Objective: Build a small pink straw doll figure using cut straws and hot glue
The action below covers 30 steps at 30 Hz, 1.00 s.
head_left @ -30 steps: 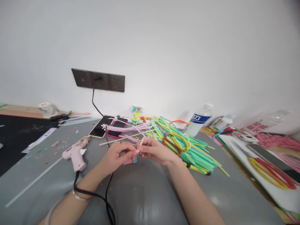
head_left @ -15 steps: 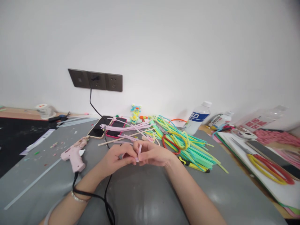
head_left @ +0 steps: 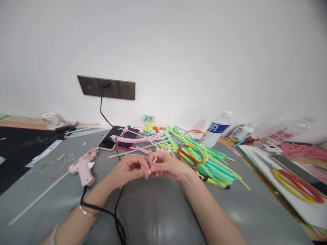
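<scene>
Near the middle of the view, my left hand [head_left: 134, 170] and my right hand [head_left: 165, 165] meet fingertip to fingertip above the grey mat [head_left: 158, 211]. Between them is a short pale pink strip [head_left: 152, 164], pinched by the fingers of both hands; its lower end is hidden by the fingertips. Just behind the hands lie loose pale pink strips [head_left: 143, 139], partly across two phones. A pile of green and yellow strips [head_left: 217, 166] spreads to the right of my right hand, with red-and-yellow-handled scissors [head_left: 195, 154] on it.
A pink glue gun [head_left: 84, 170] lies at the left, its black cable [head_left: 102, 211] crossing my left forearm. A water bottle [head_left: 216, 129] leans behind the pile. A small colourful figure [head_left: 148, 124] stands by the wall. More scissors [head_left: 296, 185] rest on papers at the right.
The fingers have shifted slightly around the pink strip, and less of it shows above them. The whole view has moved a little, so the objects appear slightly further right.
</scene>
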{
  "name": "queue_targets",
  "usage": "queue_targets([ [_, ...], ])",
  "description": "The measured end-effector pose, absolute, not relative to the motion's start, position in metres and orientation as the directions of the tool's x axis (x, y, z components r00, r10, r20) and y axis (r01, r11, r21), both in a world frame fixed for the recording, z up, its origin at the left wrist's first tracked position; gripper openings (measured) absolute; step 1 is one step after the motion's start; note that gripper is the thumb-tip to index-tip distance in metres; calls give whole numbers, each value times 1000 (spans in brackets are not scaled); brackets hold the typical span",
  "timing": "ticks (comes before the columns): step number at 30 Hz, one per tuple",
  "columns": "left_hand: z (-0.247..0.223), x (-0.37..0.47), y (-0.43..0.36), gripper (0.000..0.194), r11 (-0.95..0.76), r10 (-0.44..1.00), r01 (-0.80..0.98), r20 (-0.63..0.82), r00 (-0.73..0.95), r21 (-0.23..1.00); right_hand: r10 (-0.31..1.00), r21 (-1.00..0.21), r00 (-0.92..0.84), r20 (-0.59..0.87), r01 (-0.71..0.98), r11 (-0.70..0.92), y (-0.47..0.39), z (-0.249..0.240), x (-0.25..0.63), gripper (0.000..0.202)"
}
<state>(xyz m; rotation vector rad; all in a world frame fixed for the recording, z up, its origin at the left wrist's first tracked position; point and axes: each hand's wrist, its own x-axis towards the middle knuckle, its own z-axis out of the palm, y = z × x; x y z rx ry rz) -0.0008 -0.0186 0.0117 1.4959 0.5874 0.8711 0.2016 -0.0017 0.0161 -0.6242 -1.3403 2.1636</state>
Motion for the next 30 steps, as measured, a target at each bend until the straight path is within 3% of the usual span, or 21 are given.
queue_targets([
  [11, 15, 5, -20, 24, 50, 869, -240, 76, 489, 970, 697, -910, -709, -111, -210, -358, -2, 26, 206, 32],
  [16, 16, 6, -22, 28, 135, 847, -262, 26, 531, 956, 705, -921, -703, -93, -208, -329, -3, 25, 206, 33],
  [30, 16, 9, -24, 28, 196, 898, -413, 7, 441, 889, 720, -926, -693, 20, -284, -248, -5, 29, 204, 27],
])
